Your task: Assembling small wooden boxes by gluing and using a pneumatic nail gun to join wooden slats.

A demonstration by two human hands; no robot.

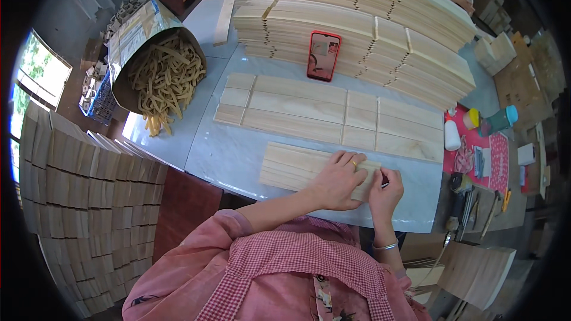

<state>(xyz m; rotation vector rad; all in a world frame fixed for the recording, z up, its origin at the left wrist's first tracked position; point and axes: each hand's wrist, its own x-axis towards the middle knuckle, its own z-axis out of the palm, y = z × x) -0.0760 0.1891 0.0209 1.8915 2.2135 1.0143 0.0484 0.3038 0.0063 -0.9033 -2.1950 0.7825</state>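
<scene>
Hands (339, 182) (386, 195) side by side at board (291, 164)

An open sack (132, 31) of flat tan strips (166, 71) lies at the pale marbled table's (229, 151) left edge; a red-cased rectangular phone (324, 56) stands toward its far edge.

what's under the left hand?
Pale wood, lying on the table. It shows past both sides of the left hand; the patch directly beneath the palm is covered, so any marks there can't be seen.
</scene>
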